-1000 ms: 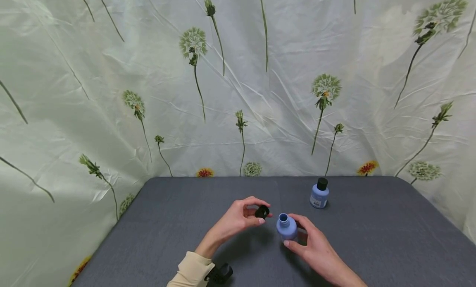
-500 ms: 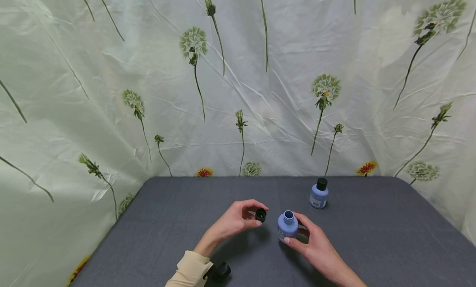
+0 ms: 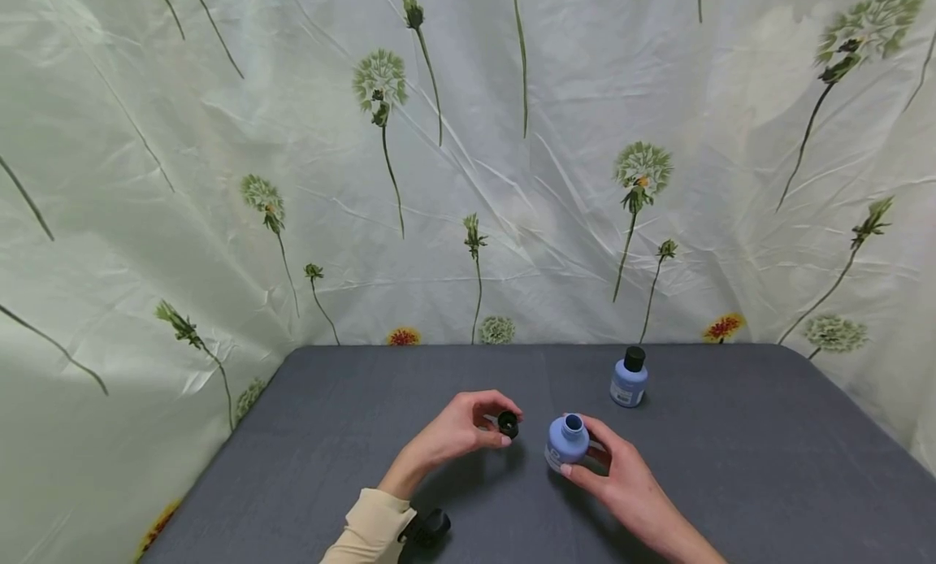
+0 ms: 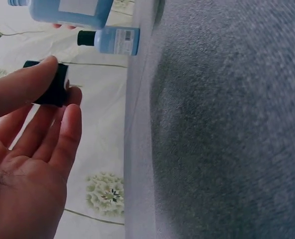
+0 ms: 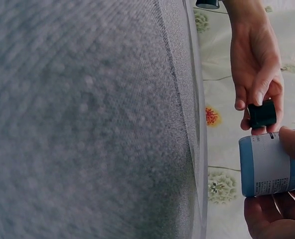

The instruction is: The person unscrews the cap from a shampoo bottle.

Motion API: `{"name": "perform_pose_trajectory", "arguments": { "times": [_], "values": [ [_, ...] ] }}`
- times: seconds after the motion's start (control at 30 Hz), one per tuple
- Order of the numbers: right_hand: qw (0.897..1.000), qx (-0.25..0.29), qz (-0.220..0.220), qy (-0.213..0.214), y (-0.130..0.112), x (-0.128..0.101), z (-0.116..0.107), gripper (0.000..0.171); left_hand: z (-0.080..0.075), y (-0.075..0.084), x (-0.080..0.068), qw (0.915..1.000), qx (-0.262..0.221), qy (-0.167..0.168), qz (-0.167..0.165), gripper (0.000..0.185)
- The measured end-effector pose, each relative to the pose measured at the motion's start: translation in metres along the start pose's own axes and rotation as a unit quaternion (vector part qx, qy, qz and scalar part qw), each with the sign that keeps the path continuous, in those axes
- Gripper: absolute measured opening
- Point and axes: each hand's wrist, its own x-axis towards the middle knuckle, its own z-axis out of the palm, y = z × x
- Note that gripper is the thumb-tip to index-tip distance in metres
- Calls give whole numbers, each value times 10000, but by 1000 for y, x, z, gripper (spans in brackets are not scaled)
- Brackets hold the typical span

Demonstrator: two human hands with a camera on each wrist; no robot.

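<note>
Between thumb and fingers, my left hand (image 3: 457, 427) pinches a small black screw cap (image 3: 508, 423), its hollow side turned toward the head camera. My right hand (image 3: 621, 483) grips a blue bottle (image 3: 566, 444) around its body, thumb in front and fingers behind. The bottle's neck is uncapped and leans slightly toward the right hand; what is inside cannot be made out. A short gap separates cap and bottle. In the right wrist view the bottle's white label (image 5: 271, 162) shows beside the thumb, and the cap (image 5: 262, 114) appears beyond it.
A second blue bottle (image 3: 628, 377) with its black cap on stands upright farther back on the dark grey table (image 3: 351, 401). Behind the table hangs a pale curtain (image 3: 439, 288) printed with dandelions. A black wrist camera (image 3: 426, 529) sits at the left sleeve.
The left hand has drawn slightly left, turning the cap's hollow side more toward the head camera. The bottle in my right hand has shifted slightly right and its neck now tilts right.
</note>
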Motion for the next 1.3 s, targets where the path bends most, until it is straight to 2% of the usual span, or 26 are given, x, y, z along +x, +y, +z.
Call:
{"name": "perform_pose_trajectory", "arguments": {
  "times": [0.23,0.53,0.73,1.1,1.3],
  "values": [
    [9999,-20,118,-54,0,0,-1,65,-4,0,-1,9995,28,-9,-325,34],
    [10000,-8,37,-17,-2,6,1,65,-7,-1,-5,9996,140,60,-246,38],
    [9999,-38,93,-38,-7,13,5,66,-11,-2,-10,9983,248,366,-386,43],
    [9995,258,-128,-143,-9,21,11,65,-19,-7,-17,9962,-109,760,-416,35],
    [9991,268,-267,-176,-8,29,15,64,-25,-8,-21,9929,-155,958,-692,35]
  ]
}}
